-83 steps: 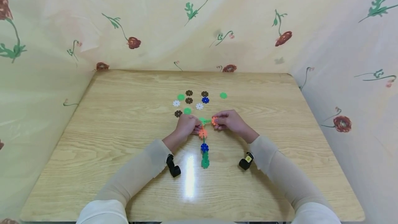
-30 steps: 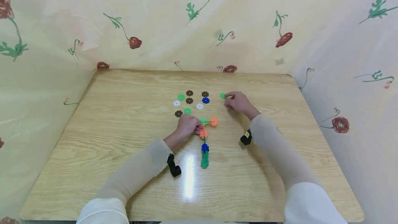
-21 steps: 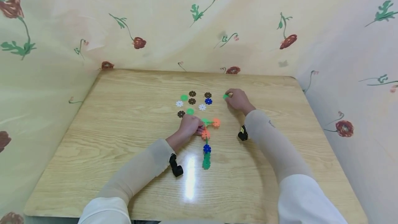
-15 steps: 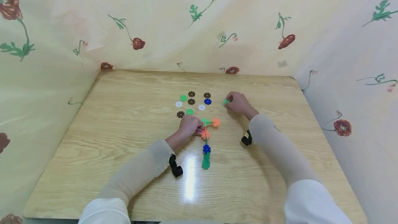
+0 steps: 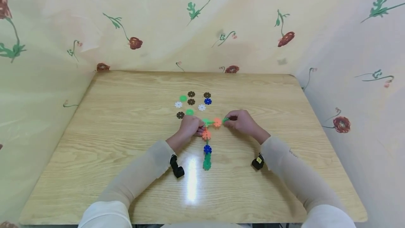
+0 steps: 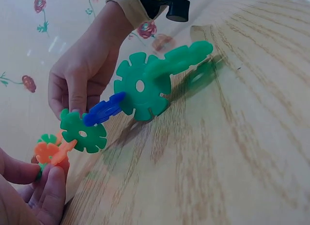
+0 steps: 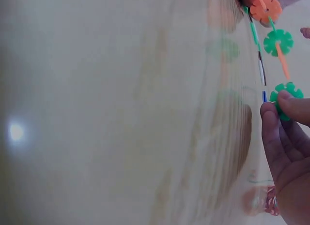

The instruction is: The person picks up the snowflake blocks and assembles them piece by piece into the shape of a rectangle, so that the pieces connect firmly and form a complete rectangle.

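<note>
Interlocking notched plastic discs form a chain on the table, with an orange disc [image 5: 206,135], a blue disc [image 5: 207,149] and a dark green disc [image 5: 207,163] running toward the person. A side branch with another orange disc [image 5: 217,122] points right. My left hand [image 5: 190,126] grips the chain at the bend, by a light green disc [image 5: 206,122]; its fingertips are partly hidden. Between thumb and fingers, my right hand [image 5: 243,121] pinches a green disc [image 7: 286,95]. Its edge is very close to the branch's orange end; whether they touch I cannot tell.
Behind the left hand lie loose discs: several brown ones [image 5: 191,102], two white ones [image 5: 201,107], a blue one [image 5: 207,101] and green ones [image 5: 190,112]. The wooden table [image 5: 126,122] ends at a flowered curtain [image 5: 158,27].
My right hand left the chain's orange disc, reached to the loose green disc at the back right, picked it up and brought it back beside the branch. The left hand stayed put.
</note>
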`<state>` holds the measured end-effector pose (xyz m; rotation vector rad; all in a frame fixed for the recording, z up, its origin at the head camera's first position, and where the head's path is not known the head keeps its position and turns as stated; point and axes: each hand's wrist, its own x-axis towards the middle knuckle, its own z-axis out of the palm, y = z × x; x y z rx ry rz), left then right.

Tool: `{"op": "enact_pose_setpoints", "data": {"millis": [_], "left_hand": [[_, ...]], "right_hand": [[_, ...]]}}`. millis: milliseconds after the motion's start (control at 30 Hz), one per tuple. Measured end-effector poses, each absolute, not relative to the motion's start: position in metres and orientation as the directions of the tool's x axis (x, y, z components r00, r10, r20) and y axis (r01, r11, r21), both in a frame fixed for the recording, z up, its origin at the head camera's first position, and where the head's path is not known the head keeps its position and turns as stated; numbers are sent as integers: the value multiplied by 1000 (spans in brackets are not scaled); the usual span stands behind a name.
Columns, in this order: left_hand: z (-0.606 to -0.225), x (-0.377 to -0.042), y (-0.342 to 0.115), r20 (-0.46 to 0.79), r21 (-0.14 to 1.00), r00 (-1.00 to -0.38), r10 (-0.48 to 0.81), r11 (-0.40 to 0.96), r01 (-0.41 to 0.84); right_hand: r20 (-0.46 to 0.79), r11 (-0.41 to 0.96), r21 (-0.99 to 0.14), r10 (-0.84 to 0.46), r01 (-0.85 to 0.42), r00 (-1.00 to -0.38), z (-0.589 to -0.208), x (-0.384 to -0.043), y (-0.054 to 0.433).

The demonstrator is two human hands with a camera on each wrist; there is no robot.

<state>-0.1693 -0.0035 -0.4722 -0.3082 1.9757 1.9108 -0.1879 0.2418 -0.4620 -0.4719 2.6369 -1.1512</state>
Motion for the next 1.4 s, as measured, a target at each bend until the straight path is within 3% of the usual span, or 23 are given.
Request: {"op": "enact_pose_setpoints", "data": {"millis": [867, 1400], "left_hand": [[-471, -168, -2, -412, 910, -910, 45, 75, -408], [-469, -170, 1, -421, 902, -907, 23, 112, -417]], "right_hand": [[104, 590, -716, -438, -373, -893, -468, -180, 233], [146, 610, -668, -453, -426, -879, -466, -183, 230]]}}
